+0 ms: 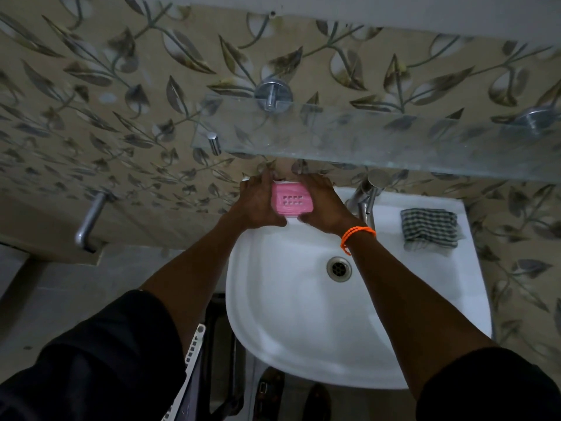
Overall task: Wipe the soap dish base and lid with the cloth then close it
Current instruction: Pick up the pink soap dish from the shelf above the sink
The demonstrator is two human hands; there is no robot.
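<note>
glass shelf overhead, tap beside, sink basin open

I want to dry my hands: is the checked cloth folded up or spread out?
Folded. The checked cloth lies as a compact, layered rectangle on the sink rim, right of the tap.

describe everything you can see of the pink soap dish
The soap dish is a pink, rounded-rectangular box that looks like plastic, with two rows of small square holes in the face turned to the camera. It is held over the back edge of the white sink, tilted slightly, gripped from both ends: the left hand on its left side, the right hand on its right. Whether it is fully closed cannot be told.
</note>
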